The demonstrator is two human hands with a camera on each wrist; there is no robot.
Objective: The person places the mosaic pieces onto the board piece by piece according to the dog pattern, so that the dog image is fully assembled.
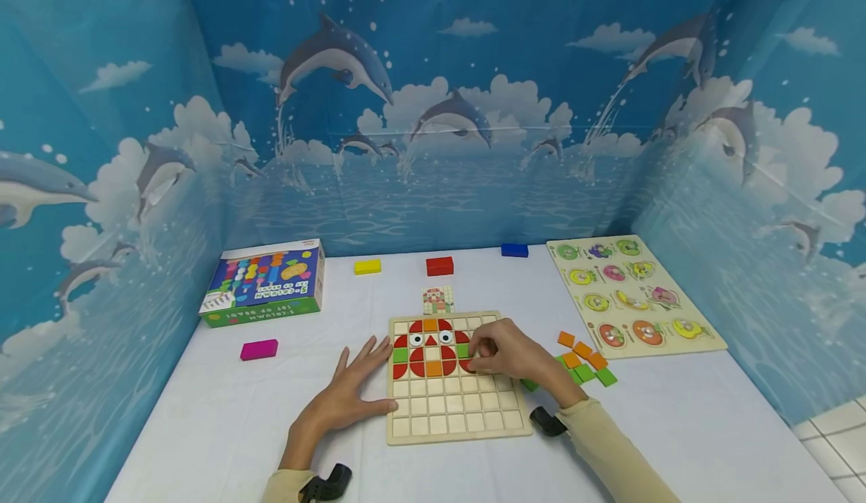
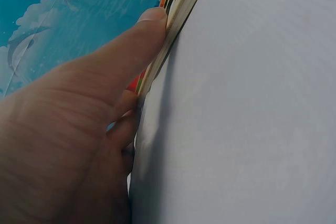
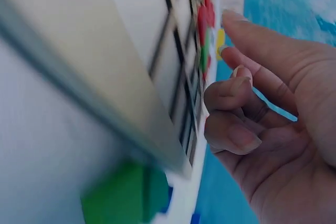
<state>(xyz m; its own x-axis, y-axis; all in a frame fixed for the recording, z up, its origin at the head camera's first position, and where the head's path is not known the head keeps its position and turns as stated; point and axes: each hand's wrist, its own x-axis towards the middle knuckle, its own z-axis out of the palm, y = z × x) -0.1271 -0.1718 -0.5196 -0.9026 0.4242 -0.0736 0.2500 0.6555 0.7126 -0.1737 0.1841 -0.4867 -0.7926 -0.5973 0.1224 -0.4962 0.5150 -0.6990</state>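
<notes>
A wooden grid board lies on the white table, its upper rows holding red, green and orange tiles and two eye tiles arranged like a face. My left hand is spread at the board's left side, with its thumb and fingertips at the edge. My right hand is over the right part of the board, its thumb and index fingertip beside a red tile. In the right wrist view the thumb and index finger stand apart, the other fingers are curled, and no tile shows between them.
A small pattern card lies behind the board. Loose orange tiles and green tiles lie to the right, near a fruit puzzle board. A bead-game box and magenta, yellow, red and blue blocks are around.
</notes>
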